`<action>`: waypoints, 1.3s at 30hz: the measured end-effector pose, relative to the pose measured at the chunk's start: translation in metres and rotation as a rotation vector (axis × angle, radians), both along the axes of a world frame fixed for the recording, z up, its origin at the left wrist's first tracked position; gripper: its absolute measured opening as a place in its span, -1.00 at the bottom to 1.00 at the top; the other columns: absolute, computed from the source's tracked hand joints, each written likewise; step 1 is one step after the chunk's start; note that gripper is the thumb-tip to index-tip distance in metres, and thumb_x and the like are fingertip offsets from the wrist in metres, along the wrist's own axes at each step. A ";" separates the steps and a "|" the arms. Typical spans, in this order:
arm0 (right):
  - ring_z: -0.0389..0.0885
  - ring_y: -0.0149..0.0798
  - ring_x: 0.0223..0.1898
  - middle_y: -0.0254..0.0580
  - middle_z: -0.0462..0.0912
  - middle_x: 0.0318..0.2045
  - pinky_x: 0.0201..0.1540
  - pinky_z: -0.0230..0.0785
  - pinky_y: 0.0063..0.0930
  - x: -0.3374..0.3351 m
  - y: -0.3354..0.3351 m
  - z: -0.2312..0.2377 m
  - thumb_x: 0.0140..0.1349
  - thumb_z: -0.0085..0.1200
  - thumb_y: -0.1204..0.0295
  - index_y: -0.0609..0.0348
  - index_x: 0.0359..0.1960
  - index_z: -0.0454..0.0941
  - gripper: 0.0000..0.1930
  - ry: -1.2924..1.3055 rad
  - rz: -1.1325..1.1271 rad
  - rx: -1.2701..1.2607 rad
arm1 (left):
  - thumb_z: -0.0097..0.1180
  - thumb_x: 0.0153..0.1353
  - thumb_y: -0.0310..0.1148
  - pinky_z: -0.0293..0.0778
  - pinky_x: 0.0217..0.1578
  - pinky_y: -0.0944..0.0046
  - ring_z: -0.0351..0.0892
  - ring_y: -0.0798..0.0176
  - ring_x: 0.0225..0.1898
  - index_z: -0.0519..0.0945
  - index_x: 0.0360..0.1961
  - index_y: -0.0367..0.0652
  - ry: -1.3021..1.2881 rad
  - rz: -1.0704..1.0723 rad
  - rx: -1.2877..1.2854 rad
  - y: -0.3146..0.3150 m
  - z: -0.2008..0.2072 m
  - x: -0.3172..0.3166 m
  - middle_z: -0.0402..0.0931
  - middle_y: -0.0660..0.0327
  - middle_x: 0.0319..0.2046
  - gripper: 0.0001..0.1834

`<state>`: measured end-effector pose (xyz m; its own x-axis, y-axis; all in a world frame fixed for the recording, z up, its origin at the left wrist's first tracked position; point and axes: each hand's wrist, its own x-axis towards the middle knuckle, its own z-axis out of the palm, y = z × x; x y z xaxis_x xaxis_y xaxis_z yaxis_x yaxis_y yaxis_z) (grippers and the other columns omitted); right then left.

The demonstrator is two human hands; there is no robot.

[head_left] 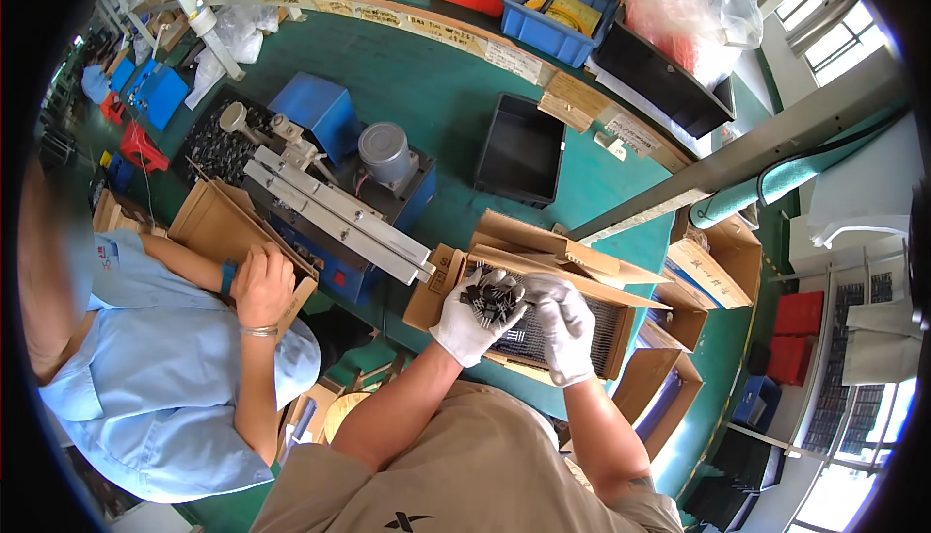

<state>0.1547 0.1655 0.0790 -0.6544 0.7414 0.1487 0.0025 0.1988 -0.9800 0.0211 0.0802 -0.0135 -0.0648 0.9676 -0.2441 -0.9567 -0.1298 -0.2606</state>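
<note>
My left hand, in a white glove, cups a heap of small black and silver parts; their exact kind is too small to tell. Close beside it, my right hand, also gloved in white, has its fingers curled together at the heap's edge. Whatever those fingers may pinch is hidden. Both hands are over an open cardboard box on the green bench. Inside it, many small dark parts lie in rows, partly covered by my hands.
Left of the box stands a blue machine with a long metal rail. A co-worker in a blue shirt sits at my left, hands at another carton. Beyond the box are a black tray and a slanting metal post. More cartons stand right.
</note>
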 end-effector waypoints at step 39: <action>0.65 0.07 -0.30 0.06 0.66 -0.35 -0.22 0.48 -0.15 -0.042 0.005 0.019 0.24 0.10 0.53 0.26 -0.20 0.66 -0.85 -0.367 0.261 0.571 | -0.06 0.40 -0.19 0.46 0.19 -0.21 0.58 -0.03 0.08 0.64 -0.13 -0.17 0.061 -0.072 -0.248 -0.051 0.011 0.002 0.64 0.07 -0.09 -0.68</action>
<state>0.1128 0.1705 0.0978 -0.8813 0.4267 0.2031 0.1937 0.7181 -0.6685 0.0234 0.0293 -0.0030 -0.0195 0.8813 -0.4721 -0.9788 -0.1132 -0.1708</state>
